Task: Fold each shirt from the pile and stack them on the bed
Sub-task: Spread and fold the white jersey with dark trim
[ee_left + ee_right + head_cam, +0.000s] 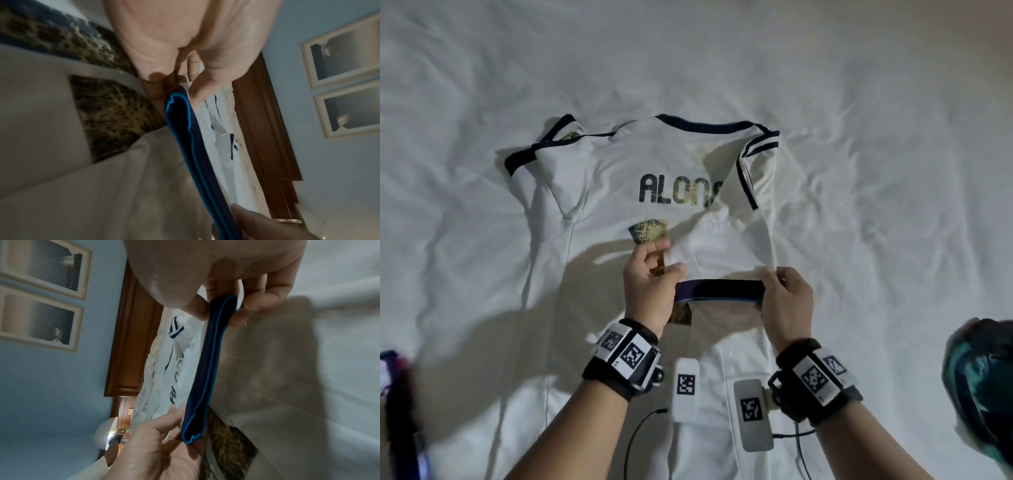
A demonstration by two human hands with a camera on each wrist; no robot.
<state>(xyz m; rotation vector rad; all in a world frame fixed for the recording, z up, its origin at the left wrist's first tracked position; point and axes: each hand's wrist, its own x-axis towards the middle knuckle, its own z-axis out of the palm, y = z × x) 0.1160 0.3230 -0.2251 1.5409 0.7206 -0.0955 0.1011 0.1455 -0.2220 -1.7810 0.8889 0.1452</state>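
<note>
White jersey (619,192) lies back-up on the bed (893,137), collar at the far side, "ALON" lettering readable, the rest covered by the folded-over right side. Right sleeve is pulled inward across the back; its navy cuff (719,289) with a thin blue edge is stretched taut between both hands, lifted off the fabric below. Left hand (650,284) pinches the cuff's left end, thumb on top, fingers curled under. Right hand (787,301) pinches the right end the same way. Left sleeve (527,154) is flat out to the side, navy cuff showing. Dark blue and white garment (397,394) at the bed's left edge, teal and dark fabric (979,383) at the right edge, both blurred. Wrist views: wooden headboard (131,337), blue wall (51,386), two framed pictures (39,288).
</note>
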